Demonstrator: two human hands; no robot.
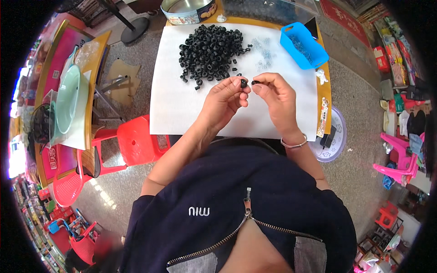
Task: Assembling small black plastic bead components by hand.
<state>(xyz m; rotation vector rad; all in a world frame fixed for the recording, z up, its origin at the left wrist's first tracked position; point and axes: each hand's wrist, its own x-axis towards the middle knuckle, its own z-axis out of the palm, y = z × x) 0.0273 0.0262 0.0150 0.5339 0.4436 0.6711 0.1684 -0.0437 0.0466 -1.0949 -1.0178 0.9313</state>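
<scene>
Hands raised — left hand (224, 96), right hand (274, 93), pinching black rings (243, 83)

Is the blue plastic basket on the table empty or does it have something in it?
Not empty. The blue basket stands upright with its open top up, and a layer of small grey bits lies on its floor; what kind they are is too small to tell.

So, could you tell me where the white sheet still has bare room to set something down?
The white sheet is bare along its left side and near edge, below the pile of black rings. It is crowded around that pile, the small grey parts and the blue basket.
</scene>
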